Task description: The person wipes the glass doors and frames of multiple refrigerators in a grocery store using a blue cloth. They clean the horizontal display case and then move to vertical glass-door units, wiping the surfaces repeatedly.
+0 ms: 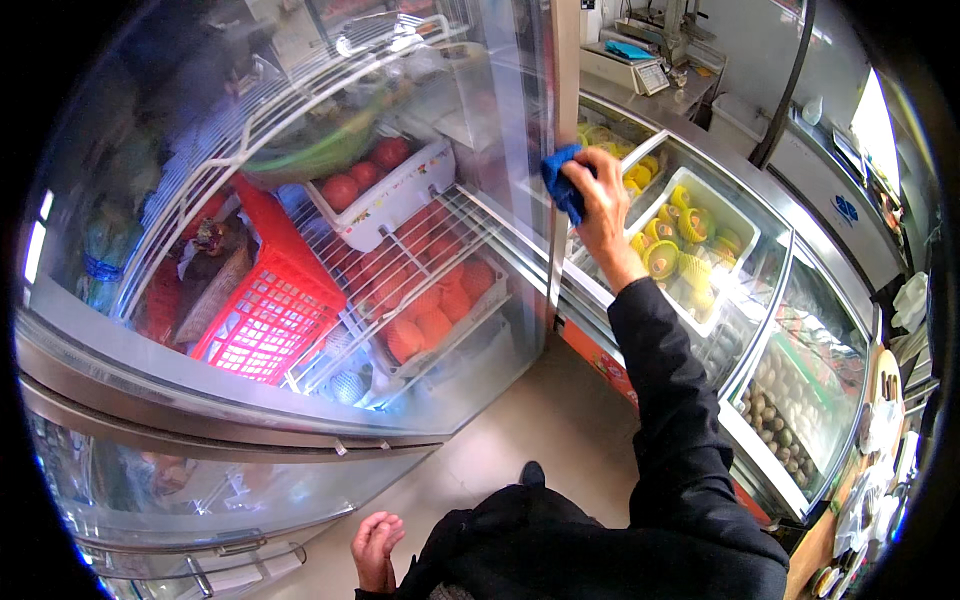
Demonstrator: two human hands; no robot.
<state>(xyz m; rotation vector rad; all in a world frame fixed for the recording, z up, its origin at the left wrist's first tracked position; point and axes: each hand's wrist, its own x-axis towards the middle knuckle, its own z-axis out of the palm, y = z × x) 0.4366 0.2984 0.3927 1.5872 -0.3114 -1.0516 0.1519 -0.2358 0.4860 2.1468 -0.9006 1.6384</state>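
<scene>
A crumpled blue cloth (564, 182) is held in my right hand (602, 202), beside the metal edge frame of a glass refrigerator door (561, 112); whether the cloth touches the frame I cannot tell. My left hand (376, 546) hangs low near my body, fingers curled, with nothing seen in it. Behind the glass to the left are wire shelves, a red plastic basket (277, 319), a white box (409, 191) of round red produce and a crate of orange-red fruit in foam nets (431, 319).
On the right stands a glass-topped display freezer (780, 292) with yellow-netted fruit in a white tray (739, 277). A weighing scale (622, 69) sits on a counter behind. Below me are the tiled floor (480, 457) and my dark shoe (532, 473). Another glass door is at lower left.
</scene>
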